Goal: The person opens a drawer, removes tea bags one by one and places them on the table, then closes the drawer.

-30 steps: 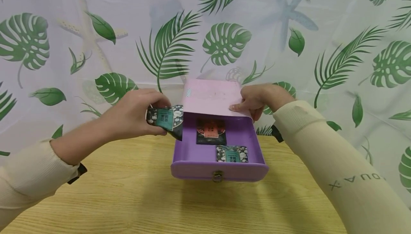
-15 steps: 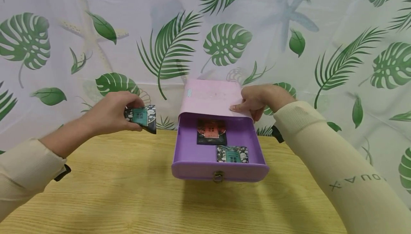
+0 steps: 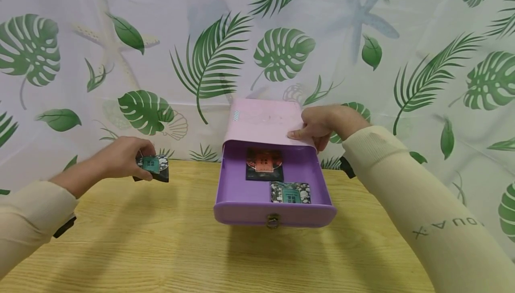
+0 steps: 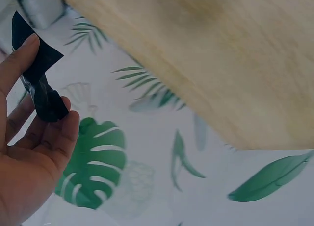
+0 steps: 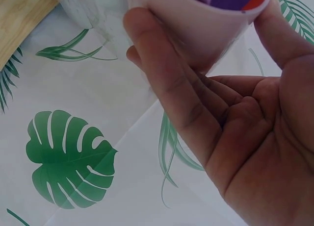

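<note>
My left hand [image 3: 124,158] pinches a black floral tea sachet [image 3: 152,165] with a teal label, over the left part of the table near its back edge. In the left wrist view the dark back of the sachet [image 4: 41,69] shows between thumb and fingers. My right hand [image 3: 323,123] grips the right side of a pink drawer box [image 3: 265,121], thumb on its top and fingers along the side. Its purple drawer [image 3: 241,190] is pulled out toward me. Inside lie a sachet with a red label [image 3: 264,165] and another teal-labelled sachet [image 3: 290,193].
The box stands on a wood-grain table [image 3: 181,239] against a white curtain [image 3: 273,16] printed with green leaves. A small round knob [image 3: 272,220] sticks out from the drawer front.
My left hand has carried the tea sachet left and downward, away from the drawer box and closer to the table. The right hand has stayed on the box.
</note>
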A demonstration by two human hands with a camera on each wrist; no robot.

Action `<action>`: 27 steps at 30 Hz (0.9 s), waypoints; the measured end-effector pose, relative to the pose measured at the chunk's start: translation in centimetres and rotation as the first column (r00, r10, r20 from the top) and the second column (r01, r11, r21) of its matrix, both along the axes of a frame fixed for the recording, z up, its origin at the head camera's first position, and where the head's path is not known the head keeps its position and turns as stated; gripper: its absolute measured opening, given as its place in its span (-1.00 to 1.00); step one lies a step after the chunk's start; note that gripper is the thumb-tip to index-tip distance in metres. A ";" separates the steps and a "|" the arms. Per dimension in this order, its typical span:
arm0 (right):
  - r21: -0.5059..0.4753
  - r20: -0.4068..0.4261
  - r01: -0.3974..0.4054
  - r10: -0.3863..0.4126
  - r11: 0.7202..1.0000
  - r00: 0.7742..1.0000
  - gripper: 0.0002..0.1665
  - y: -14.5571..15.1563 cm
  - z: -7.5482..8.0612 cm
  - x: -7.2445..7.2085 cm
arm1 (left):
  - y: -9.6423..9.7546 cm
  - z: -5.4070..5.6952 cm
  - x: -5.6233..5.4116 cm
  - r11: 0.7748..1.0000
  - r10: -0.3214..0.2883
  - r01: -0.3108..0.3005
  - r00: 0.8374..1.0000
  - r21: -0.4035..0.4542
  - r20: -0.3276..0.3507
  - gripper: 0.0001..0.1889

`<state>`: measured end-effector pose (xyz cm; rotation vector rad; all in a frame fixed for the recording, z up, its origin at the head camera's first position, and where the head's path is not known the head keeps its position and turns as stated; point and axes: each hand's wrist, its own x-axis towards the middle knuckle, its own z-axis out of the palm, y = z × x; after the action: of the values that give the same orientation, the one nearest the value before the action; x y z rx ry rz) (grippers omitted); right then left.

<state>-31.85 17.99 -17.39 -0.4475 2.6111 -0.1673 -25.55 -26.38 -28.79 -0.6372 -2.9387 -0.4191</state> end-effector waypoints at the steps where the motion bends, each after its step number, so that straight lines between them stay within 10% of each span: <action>1: -0.001 0.002 -0.001 0.001 1.000 1.000 -0.38 0.0 0.0 0.0 | -0.4 -0.5 -0.1 1.000 0.001 -0.001 1.000 -0.014 0.012 -0.49; 15: -0.011 0.010 -0.003 0.003 1.000 1.000 -0.39 0.1 -0.1 0.1 | -4.1 -5.7 -0.5 0.994 0.005 0.013 0.987 -0.106 0.161 -0.43; 27: -0.014 0.009 0.002 -0.002 1.000 1.000 -0.39 0.2 -0.2 0.2 | -6.8 -6.8 -1.6 0.972 0.038 0.004 0.984 -0.236 0.172 -0.45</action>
<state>-31.69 18.20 -17.61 -0.4480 2.6031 -0.1875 -27.18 -33.20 -35.64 -0.6296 -3.1906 -0.1289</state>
